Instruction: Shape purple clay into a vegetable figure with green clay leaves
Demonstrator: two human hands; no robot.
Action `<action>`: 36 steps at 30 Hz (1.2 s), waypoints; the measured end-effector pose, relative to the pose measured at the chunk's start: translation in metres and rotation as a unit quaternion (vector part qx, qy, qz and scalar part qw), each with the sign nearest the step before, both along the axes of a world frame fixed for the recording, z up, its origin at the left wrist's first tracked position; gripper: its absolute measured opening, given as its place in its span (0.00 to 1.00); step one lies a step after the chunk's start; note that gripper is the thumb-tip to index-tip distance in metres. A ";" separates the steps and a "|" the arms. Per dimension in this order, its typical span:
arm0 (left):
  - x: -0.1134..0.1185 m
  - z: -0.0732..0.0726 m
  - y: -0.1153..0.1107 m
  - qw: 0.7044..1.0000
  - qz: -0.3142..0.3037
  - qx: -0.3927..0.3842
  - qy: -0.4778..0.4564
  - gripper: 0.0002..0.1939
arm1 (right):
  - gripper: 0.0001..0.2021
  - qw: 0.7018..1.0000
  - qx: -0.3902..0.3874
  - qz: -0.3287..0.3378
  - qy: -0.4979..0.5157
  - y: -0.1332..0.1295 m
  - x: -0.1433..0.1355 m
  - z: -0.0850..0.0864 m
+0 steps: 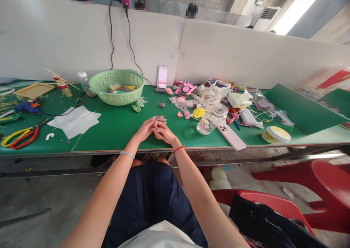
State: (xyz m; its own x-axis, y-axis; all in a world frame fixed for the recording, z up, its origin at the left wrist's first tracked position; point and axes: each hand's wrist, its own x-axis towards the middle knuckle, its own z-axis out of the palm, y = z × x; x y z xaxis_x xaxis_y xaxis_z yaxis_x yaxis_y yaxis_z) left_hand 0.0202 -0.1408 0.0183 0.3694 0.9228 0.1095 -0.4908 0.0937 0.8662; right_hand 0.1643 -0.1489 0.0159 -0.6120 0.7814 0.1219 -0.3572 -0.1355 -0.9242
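My left hand (145, 130) and my right hand (165, 132) meet above the front edge of the green table. Between them is a soft greyish-purple lump of modelling clay (158, 121), partly hidden by the fingers. The left hand cups it from beneath, and the right fingers are bent and press against it. A smaller lump of similar clay (162, 104) lies just beyond the hands. Beside it are thin pins or wires, too small to make out. Pink clay pieces (179, 114) sit to the right, and green clay (138, 106) lies to the left.
A green basket (116, 96) stands behind, near a propped phone (162, 76). White paper (74, 122) and scissors (26, 135) lie left. At right are a clear jar (212, 119), a pink phone (232, 136), a tub (276, 134) and piled wrappers. Red chairs (325, 189) stand below.
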 end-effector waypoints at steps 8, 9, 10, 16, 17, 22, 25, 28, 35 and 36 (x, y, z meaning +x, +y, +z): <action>-0.004 -0.011 0.008 0.985 0.173 -0.001 0.009 0.36 | 0.24 0.990 -0.070 -0.117 0.030 -0.002 -0.005 0.004; -0.004 -0.011 0.008 0.984 0.177 0.006 0.021 0.37 | 0.24 0.986 -0.080 -0.142 0.033 -0.001 -0.006 0.003; -0.004 -0.011 0.007 0.983 0.178 0.014 0.034 0.39 | 0.24 0.982 -0.089 -0.161 0.034 0.000 -0.007 0.002; -0.004 -0.011 0.007 0.987 0.162 0.002 0.008 0.36 | 0.23 0.976 -0.101 -0.181 0.065 0.002 -0.007 0.000; -0.004 -0.011 0.008 0.987 0.162 -0.015 -0.007 0.32 | 0.23 0.976 -0.103 -0.179 0.072 0.002 -0.006 0.001; -0.002 -0.012 0.010 0.984 0.166 -0.065 -0.022 0.23 | 0.22 0.977 -0.113 -0.171 0.068 0.000 -0.004 0.005; -0.001 -0.011 0.009 0.983 0.171 -0.063 -0.024 0.20 | 0.21 0.974 -0.115 -0.182 0.071 0.001 -0.004 0.004; -0.001 -0.010 0.007 0.984 0.169 -0.062 -0.020 0.18 | 0.21 0.965 -0.115 -0.226 0.066 0.003 -0.004 0.003; -0.002 -0.010 0.007 0.985 0.159 -0.063 -0.011 0.18 | 0.29 0.962 -0.103 -0.244 0.064 0.004 -0.003 0.002; -0.002 -0.011 0.007 0.985 0.159 -0.064 -0.010 0.18 | 0.30 0.962 -0.104 -0.242 0.067 0.004 -0.002 0.002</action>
